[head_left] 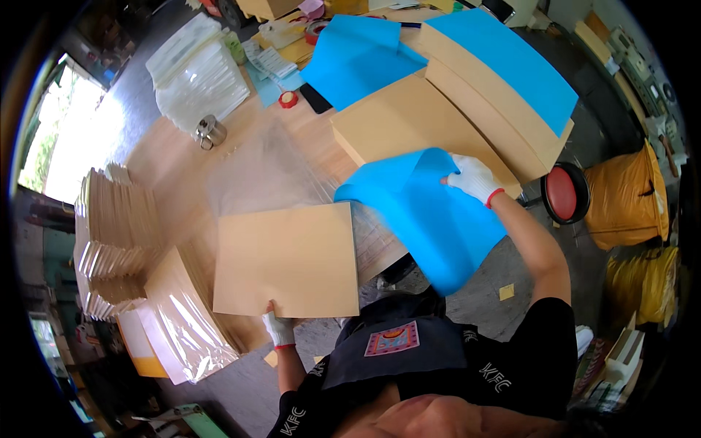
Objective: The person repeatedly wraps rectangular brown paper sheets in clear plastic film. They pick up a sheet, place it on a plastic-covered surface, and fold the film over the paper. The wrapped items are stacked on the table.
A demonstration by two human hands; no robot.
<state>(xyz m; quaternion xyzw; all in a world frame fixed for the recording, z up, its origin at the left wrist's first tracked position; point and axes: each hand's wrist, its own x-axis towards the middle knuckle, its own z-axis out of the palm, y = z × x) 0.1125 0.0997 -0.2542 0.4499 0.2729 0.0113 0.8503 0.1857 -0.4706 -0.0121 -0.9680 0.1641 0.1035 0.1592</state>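
Observation:
My left hand, in a white glove with a red cuff, grips the near edge of a tan cardboard sheet, thumb on top. The sheet lies over the near part of a clear plastic sleeve spread on the table. To the right, my gloved right hand is closed on the upper right edge of a bright blue sheet. This sheet is bent and curls, its lower end hanging past the table's edge. Just beyond it lies a thick stack of tan sheets.
A second tan stack with a blue top stands far right, beside another blue sheet. Stacks of sleeved boards line the left. A metal mug, a red tape roll and a dark phone lie farther back. A red-seated stool stands right.

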